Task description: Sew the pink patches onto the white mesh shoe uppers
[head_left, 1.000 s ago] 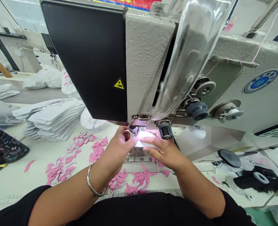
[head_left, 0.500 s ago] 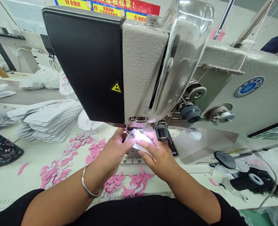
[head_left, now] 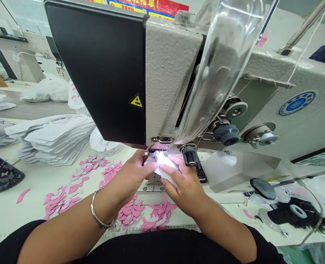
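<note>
Head view, left to right: what's first?

Dark fabric printed with small colored shapes (head_left: 0, 172) lies at the table's left edge. Next comes a stack of white die-cut pieces (head_left: 55, 137), with loose pink scraps (head_left: 60, 201) scattered on the white table (head_left: 11, 209) in front of it.

And the hands?

The left hand (head_left: 130, 176), with a metal bangle (head_left: 96, 212) on its wrist, is closed in a pinch on a white perforated piece (head_left: 162, 169). The right hand (head_left: 180, 185) comes in from the other side, its fingers curled over the same piece and gripping it. Neither hand is released.

Where exactly is that piece?

It sits between the two hands, directly under the presser foot (head_left: 159, 146) of the industrial sewing machine (head_left: 170, 77), lit brightly by the machine's lamp. Its long axis seems to run from upper left to lower right, though the glare and fingers hide its ends. Neither hand is clearly nearer.

What's further right?

A clear plastic guard (head_left: 220, 66) hangs on the machine above the tension dials (head_left: 226, 134). A phone (head_left: 201, 172) lies just beside the right hand.
</note>
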Available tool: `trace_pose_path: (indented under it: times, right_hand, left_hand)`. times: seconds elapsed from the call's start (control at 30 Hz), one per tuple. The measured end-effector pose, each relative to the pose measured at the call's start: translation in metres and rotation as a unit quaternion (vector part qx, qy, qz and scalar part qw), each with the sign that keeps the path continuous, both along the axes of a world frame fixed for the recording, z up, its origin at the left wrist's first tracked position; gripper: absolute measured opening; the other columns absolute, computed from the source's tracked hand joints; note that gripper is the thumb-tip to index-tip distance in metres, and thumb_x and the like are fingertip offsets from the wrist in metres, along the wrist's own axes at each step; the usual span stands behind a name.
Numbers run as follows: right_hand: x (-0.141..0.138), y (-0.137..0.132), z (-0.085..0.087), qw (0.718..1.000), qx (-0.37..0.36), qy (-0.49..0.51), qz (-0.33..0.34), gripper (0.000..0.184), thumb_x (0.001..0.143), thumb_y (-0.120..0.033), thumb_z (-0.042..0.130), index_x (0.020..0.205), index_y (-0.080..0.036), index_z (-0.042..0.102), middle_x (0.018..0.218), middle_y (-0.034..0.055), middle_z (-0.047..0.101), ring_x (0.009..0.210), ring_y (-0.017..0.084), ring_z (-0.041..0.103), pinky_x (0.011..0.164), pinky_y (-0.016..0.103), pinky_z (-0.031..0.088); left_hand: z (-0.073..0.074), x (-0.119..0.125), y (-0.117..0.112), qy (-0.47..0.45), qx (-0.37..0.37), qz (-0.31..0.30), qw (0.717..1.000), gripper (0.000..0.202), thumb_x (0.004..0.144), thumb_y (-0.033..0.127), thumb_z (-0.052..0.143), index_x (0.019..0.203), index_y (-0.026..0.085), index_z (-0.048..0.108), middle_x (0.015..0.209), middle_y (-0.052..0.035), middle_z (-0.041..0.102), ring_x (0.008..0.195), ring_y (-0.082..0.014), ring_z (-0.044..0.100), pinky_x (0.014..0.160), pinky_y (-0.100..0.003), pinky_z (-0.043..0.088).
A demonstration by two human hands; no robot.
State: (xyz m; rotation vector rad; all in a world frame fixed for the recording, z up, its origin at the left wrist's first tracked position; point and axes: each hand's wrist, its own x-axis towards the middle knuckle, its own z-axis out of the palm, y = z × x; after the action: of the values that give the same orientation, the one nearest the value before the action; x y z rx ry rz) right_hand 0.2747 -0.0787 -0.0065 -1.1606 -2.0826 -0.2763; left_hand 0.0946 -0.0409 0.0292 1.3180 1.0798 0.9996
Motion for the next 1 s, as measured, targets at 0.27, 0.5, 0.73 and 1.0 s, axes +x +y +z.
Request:
trace_pose_path:
  times: [0.27, 0.5, 0.73, 1.0]
  right_hand:
    - [0.001, 0.0, 0.0, 1.0, -0.013, 0.002, -0.001, 0.032, 0.093, -0.029, 0.058, 0.125, -0.025, 0.062, 0.129, 0.0147, 0.052, 0.126, 0.033, 0.049, 0.103, 0.054, 0.045]
    - [-0.002, 0.0, 0.001, 1.0, -0.02, -0.005, -0.015, 0.035, 0.093, -0.033, 0.058, 0.127, -0.025, 0.062, 0.129, 0.0141, 0.053, 0.126, 0.032, 0.049, 0.103, 0.052, 0.046]
    - [-0.004, 0.005, -0.003, 0.999, -0.017, -0.011, -0.033, 0.032, 0.092, -0.035, 0.059, 0.121, -0.023, 0.065, 0.127, 0.0145, 0.055, 0.124, 0.033, 0.05, 0.102, 0.053, 0.045]
    - [-0.002, 0.01, -0.003, 0.999, -0.028, 0.0, -0.022, 0.031, 0.093, -0.033, 0.058, 0.122, -0.025, 0.065, 0.128, 0.0131, 0.057, 0.12, 0.031, 0.053, 0.101, 0.053, 0.046]
  left_hand:
    - [0.003, -0.001, 0.003, 0.033, 0.0, 0.012, 0.999, 0.027, 0.081, 0.027, 0.065, 0.108, 0.023, 0.065, 0.088, -0.0003, 0.063, 0.076, -0.0162, 0.054, 0.062, -0.027, 0.041]
    - [0.005, -0.006, 0.016, -0.022, -0.014, -0.027, 0.999, 0.007, 0.07, 0.021, 0.068, 0.076, 0.019, 0.069, 0.072, -0.0014, 0.059, 0.067, -0.0155, 0.051, 0.06, -0.027, 0.04]
    - [-0.001, -0.013, 0.037, -0.088, -0.06, -0.057, 0.993, 0.008, 0.062, 0.018, 0.076, 0.063, 0.016, 0.069, 0.067, -0.003, 0.058, 0.063, -0.014, 0.05, 0.058, -0.026, 0.041]
    - [-0.001, -0.011, 0.04, -0.112, -0.059, -0.067, 0.99, 0.011, 0.067, 0.022, 0.078, 0.072, 0.015, 0.071, 0.074, -0.0049, 0.061, 0.066, -0.015, 0.054, 0.06, -0.027, 0.044]
